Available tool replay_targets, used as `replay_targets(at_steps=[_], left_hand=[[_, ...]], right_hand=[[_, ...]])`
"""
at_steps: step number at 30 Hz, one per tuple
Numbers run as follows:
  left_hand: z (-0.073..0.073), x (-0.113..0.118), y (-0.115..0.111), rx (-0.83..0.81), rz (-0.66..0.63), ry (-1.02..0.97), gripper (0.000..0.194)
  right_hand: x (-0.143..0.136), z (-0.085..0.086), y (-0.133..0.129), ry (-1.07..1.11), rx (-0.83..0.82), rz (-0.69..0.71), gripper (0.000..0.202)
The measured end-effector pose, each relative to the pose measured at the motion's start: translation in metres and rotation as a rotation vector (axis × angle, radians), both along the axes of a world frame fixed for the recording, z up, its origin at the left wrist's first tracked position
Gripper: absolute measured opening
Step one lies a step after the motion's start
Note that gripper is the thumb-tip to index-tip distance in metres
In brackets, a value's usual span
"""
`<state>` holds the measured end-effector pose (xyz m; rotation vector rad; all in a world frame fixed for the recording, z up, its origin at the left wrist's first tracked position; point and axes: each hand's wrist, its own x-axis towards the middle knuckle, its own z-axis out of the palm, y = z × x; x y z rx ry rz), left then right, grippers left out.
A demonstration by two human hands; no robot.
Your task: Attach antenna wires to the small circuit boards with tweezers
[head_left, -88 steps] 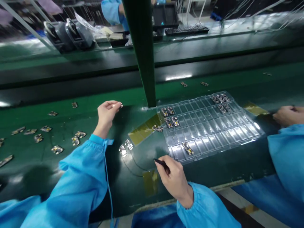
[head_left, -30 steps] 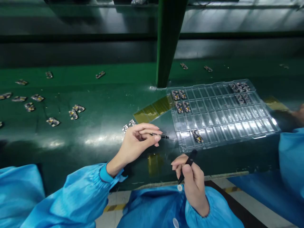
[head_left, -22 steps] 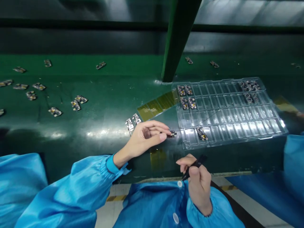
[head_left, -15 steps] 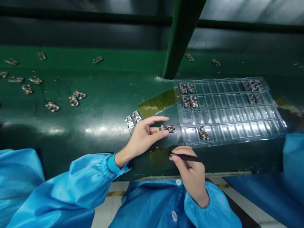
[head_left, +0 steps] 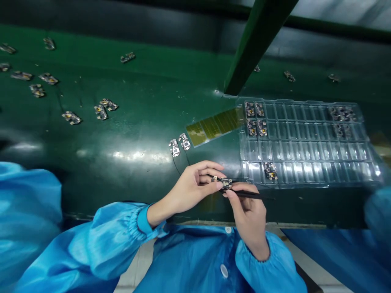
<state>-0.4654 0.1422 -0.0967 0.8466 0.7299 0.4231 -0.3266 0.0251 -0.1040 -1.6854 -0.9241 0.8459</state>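
Between its thumb and fingers, my left hand [head_left: 195, 183] grips a small circuit board [head_left: 226, 183]. My right hand [head_left: 249, 211] is closed around black tweezers [head_left: 247, 194] and meets the board's right end; the tweezers' tips are hard to make out there. Two silvery boards [head_left: 174, 148] with thin black wires lie on the green table just beyond my left hand. Past my right hand is a clear compartment tray [head_left: 308, 152], with boards in its left columns, one in the front row [head_left: 270, 171] and several piled at the far right.
A strip of yellow film [head_left: 210, 129] lies left of the tray. Several boards [head_left: 71, 118] are scattered on the green table [head_left: 146, 110] at the left. A green post [head_left: 256, 44] stands behind the tray. Blue sleeves of other people [head_left: 27, 203] show at both sides.
My left hand has come nearer to my body with the board. The tweezers in my right hand have moved up to the board, and the hands now meet. The view has shifted slightly.
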Motion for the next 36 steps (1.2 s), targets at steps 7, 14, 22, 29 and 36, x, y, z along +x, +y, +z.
replay_targets(at_steps=[7, 14, 22, 29, 36], left_hand=[[0.002, 0.0, -0.001, 0.023, -0.017, 0.016, 0.031], [0.002, 0.002, 0.001, 0.044, -0.031, 0.048, 0.031], [0.018, -0.023, -0.013, 0.363, -0.083, 0.082, 0.029], [0.027, -0.049, -0.035, 0.494, -0.754, 0.361, 0.066], [0.025, -0.048, -0.033, 0.405, -0.746, 0.415, 0.075]], right_hand=[[0.001, -0.001, -0.002, -0.001, -0.02, 0.01, 0.008], [0.001, -0.002, 0.001, -0.004, -0.033, -0.004, 0.006], [-0.002, 0.006, 0.006, 0.024, -0.011, -0.096, 0.003], [-0.002, 0.005, 0.007, 0.087, -0.001, -0.104, 0.002], [-0.002, 0.004, 0.006, 0.104, -0.004, -0.091, 0.001]])
